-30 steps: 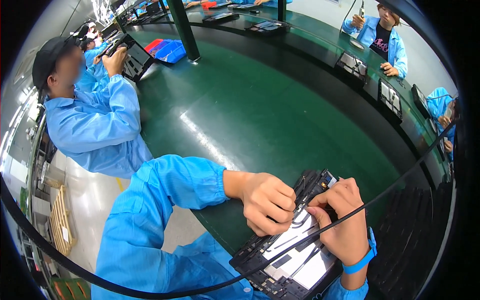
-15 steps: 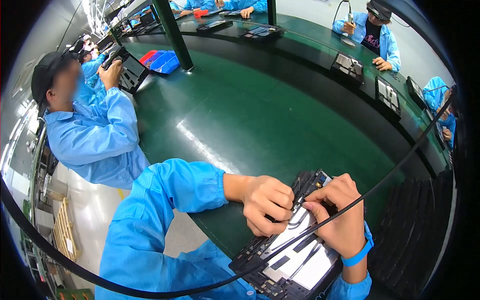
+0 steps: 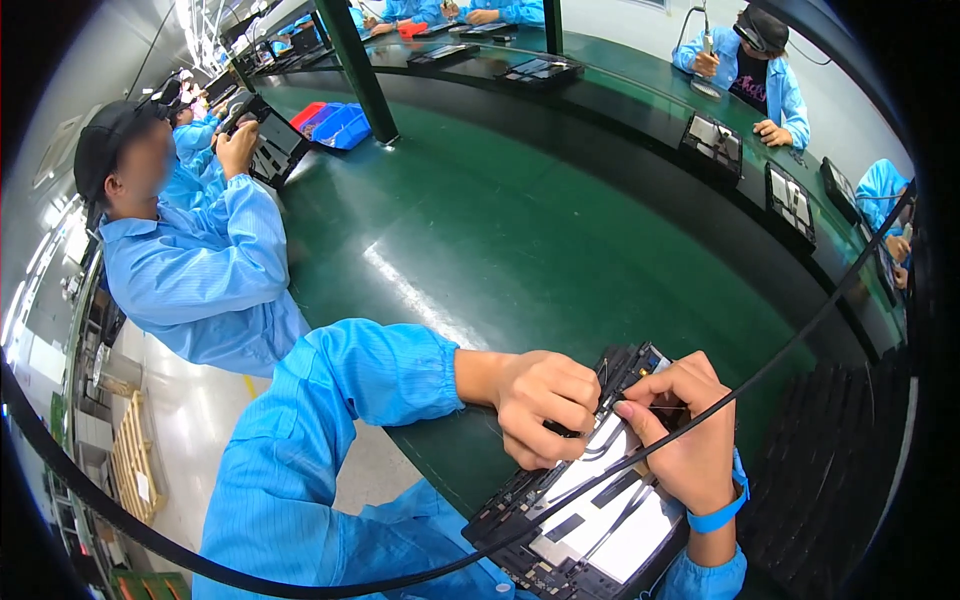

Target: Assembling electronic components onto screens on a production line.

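An opened tablet-like device with a black frame and pale inner panels lies tilted at the green table's near edge. My left hand is closed over its upper left side, fingers curled down; a small dark bit shows under them, too hidden to name. My right hand, with a blue wristband, pinches with thumb and forefinger near the device's upper end. What lies between those fingertips cannot be made out. Dark thin cables run over the pale panels. A black cord crosses the view in front of my right hand.
Black stacked trays stand to the right. A co-worker at the left holds a similar device. Blue bin, red bin and a green post are beyond. More devices line the dark strip across the table.
The whole view has shifted slightly, so the scene sits a little farther right. Both hands stay at the same part of the device, with only small finger movements.
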Tool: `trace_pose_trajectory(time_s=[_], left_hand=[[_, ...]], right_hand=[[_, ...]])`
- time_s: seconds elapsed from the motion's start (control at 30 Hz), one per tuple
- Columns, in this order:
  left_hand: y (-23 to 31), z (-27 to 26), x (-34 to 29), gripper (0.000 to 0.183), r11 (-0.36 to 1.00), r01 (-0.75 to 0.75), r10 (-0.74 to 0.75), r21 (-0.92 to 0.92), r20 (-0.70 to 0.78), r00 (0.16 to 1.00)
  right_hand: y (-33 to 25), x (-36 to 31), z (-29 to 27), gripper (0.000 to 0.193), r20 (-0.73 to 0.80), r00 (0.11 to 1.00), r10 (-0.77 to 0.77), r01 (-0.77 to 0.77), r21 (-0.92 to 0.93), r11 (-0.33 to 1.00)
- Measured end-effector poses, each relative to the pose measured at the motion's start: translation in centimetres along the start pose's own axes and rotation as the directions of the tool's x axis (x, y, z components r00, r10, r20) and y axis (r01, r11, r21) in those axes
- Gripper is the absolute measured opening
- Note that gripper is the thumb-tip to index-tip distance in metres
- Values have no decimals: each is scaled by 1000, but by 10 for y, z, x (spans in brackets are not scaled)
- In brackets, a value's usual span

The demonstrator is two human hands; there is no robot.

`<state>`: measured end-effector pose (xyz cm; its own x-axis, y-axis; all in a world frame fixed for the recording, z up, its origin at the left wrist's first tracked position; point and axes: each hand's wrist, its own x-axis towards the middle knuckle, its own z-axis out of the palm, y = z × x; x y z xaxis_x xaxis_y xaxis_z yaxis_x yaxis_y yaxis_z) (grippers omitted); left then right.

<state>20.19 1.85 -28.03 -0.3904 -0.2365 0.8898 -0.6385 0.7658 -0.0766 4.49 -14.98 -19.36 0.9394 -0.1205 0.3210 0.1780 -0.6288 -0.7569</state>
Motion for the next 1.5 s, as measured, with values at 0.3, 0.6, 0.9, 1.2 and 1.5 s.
trace_pose_trajectory(time_s=[0.3, 0.6, 0.9, 1.2, 1.5], left_hand=[[-11, 1, 2, 34, 998, -43, 45, -43, 45, 998], [-17, 6, 0, 30, 999, 16, -15, -40, 10, 1000], [-29, 6, -3, 34, 1000, 9, -8, -8, 32, 999], [-34, 6, -4, 33, 1000, 19, -19, 1, 33, 999], [-44, 8, -7, 30, 1000, 9, -9, 8, -6, 1000]], right_hand=[[13, -6, 2, 18, -26, 994, 104, -99, 146, 984], [21, -7, 8, 26, -50, 982, 184, -163, 279, 946], [30, -9, 12, 21, -90, 975, 204, -163, 336, 928], [29, -7, 11, 17, -90, 971, 221, -184, 309, 933], [25, -6, 9, 21, -59, 974, 219, -187, 336, 923]])
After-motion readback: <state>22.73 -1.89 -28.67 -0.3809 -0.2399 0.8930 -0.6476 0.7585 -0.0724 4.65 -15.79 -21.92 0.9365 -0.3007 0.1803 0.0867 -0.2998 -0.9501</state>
